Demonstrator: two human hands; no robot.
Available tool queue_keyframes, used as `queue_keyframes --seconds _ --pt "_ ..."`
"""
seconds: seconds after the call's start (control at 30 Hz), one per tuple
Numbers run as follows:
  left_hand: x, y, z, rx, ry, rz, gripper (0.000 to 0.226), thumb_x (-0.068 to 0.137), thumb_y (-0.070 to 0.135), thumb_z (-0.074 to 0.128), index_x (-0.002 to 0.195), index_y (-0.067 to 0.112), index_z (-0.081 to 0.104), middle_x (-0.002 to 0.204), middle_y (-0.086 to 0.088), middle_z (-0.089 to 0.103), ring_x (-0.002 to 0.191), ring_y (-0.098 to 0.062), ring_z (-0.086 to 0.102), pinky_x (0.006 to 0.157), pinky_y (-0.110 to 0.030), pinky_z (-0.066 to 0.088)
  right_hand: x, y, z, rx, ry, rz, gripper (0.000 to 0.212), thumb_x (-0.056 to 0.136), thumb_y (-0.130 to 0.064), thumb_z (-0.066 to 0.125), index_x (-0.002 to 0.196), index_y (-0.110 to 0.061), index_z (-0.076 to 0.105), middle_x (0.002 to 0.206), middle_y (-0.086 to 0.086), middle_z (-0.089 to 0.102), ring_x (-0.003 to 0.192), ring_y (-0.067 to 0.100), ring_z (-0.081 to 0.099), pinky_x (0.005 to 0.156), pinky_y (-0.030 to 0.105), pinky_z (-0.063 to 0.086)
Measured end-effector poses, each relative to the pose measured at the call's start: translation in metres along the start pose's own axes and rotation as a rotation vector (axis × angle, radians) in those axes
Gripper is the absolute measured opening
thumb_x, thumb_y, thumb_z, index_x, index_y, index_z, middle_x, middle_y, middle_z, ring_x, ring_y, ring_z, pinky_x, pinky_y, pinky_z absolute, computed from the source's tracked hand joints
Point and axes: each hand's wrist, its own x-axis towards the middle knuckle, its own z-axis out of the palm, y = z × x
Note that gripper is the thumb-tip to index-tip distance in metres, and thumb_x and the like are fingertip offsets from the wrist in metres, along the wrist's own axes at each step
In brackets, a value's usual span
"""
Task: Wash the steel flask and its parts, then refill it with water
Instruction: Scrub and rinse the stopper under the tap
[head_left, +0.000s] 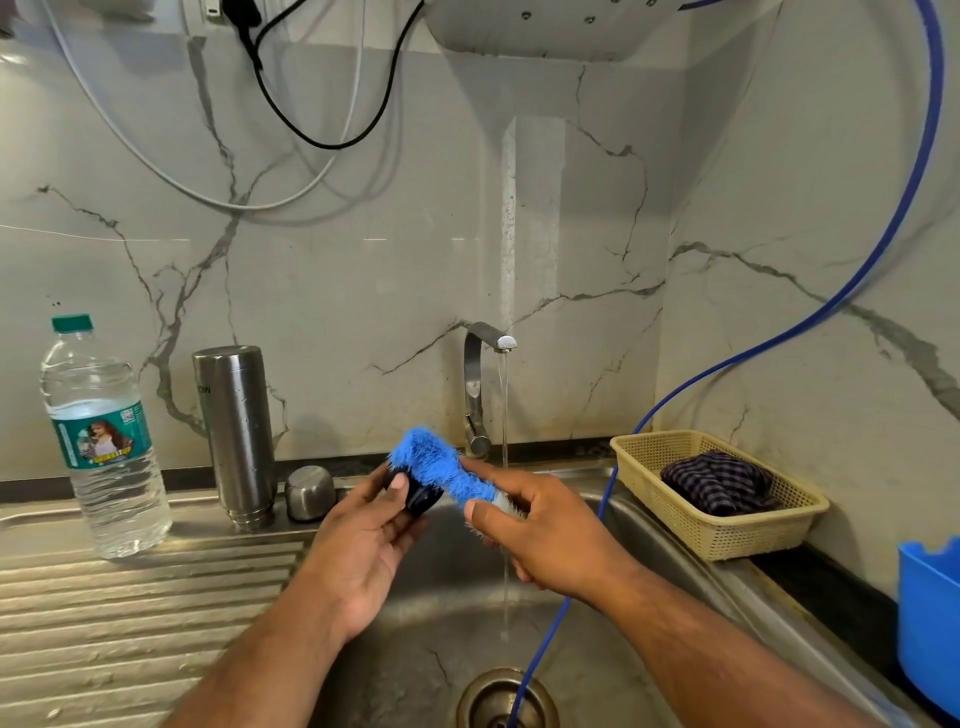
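**A:** Head view, first entry?
**B:** Tall cylindrical steel flask (236, 436), standing threaded end down on the ribbed steel drainboard (156, 597). Small domed steel cup (309, 492) is sitting just beside it.
**A:** Hands?
**B:** Left hand (363, 535) is gripping a small dark round stopper (418, 496) over the steel sink (447, 597). Right hand (540, 530) is clutching a fluffy blue bottle brush (441, 467), bristles touching the stopper.
**A:** Remainder?
**B:** Bent steel tap (480, 384) is running a thin stream. Clear plastic water bottle (104, 441) is standing left of the flask.

Bright, soft, even light; a vertical glare streak on the marble wall (508, 223), pale highlights on the steel flask (236, 431); frame edges bow outward, focus sharp.
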Motion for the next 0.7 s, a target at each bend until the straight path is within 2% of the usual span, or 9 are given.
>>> queue_keyframes --seconds 0.07,0.1,0.23,0.3,0.43,0.57,0.7 --pt "-0.0017 0.0002 0.0027 0.03 -0.009 0.005 0.029 0.088 0.013 0.065 0.115 0.009 0.07 0.113 -0.013 0.076 0.1 -0.022 0.07 0.092 -0.037 0.052 0.0005 -0.0016 0.0004 -0.045 0.017 -0.006 0.049 0.099 -0.037 0.064 0.145 -0.046 0.051 0.083 -0.02 0.06 0.05 -0.012 0.054 0.046 0.007 0.039" --pt "-0.002 0.0005 0.0036 0.05 -0.012 0.012 0.032 0.084 0.016 0.068 0.115 0.009 0.07 0.112 -0.012 0.076 0.099 -0.021 0.07 0.092 -0.036 0.051 0.0002 -0.0025 0.0007 -0.049 0.02 0.002 0.049 0.099 -0.037 0.064 0.146 -0.046 0.051 0.084 -0.019 0.061 0.049 -0.011 0.055 0.046 0.008 0.04" --pt "-0.0011 0.0015 0.0021 0.079 -0.013 0.035 0.054 0.076 0.016 0.074 0.128 0.01 0.064 0.122 -0.012 0.073 0.111 -0.023 0.067 0.096 -0.035 0.05 -0.0002 -0.0033 0.0012 -0.004 -0.033 0.014 0.046 0.099 -0.039 0.063 0.142 -0.052 0.05 0.086 0.007 0.071 0.051 0.007 0.053 0.045 0.024 0.046" --pt "-0.0011 0.0007 0.001 0.107 -0.003 0.046 0.055 0.075 0.017 0.075 0.129 0.01 0.063 0.121 -0.012 0.072 0.107 -0.021 0.066 0.093 -0.035 0.051 0.0014 -0.0026 0.0001 -0.019 -0.006 0.045 0.047 0.099 -0.041 0.062 0.143 -0.053 0.05 0.089 0.01 0.072 0.052 0.01 0.053 0.046 0.027 0.048" --pt "-0.0007 -0.0009 0.0 0.115 -0.004 0.062 0.056 0.073 0.012 0.074 0.128 0.012 0.064 0.112 -0.008 0.077 0.114 -0.023 0.067 0.105 -0.039 0.047 0.0005 -0.0018 0.0014 -0.014 -0.016 0.036 0.048 0.099 -0.041 0.063 0.143 -0.052 0.049 0.09 0.008 0.072 0.051 0.008 0.053 0.046 0.024 0.048" --pt "-0.0007 0.0032 0.0001 0.134 -0.014 0.084 0.053 0.074 0.01 0.074 0.126 0.013 0.065 0.108 -0.004 0.078 0.111 -0.017 0.068 0.093 -0.029 0.051 0.0016 -0.0004 -0.0022 -0.063 0.019 0.073 0.048 0.099 -0.043 0.061 0.144 -0.052 0.048 0.09 0.006 0.073 0.049 0.006 0.053 0.046 0.024 0.048" --pt "-0.0018 0.0014 -0.003 0.228 -0.014 0.09 0.054 0.072 0.015 0.076 0.126 0.018 0.066 0.108 -0.005 0.078 0.106 -0.019 0.064 0.09 -0.034 0.048 0.0013 -0.0012 -0.0016 -0.025 0.001 0.036 0.048 0.099 -0.04 0.063 0.143 -0.052 0.049 0.086 0.008 0.072 0.049 0.005 0.052 0.044 0.021 0.046"
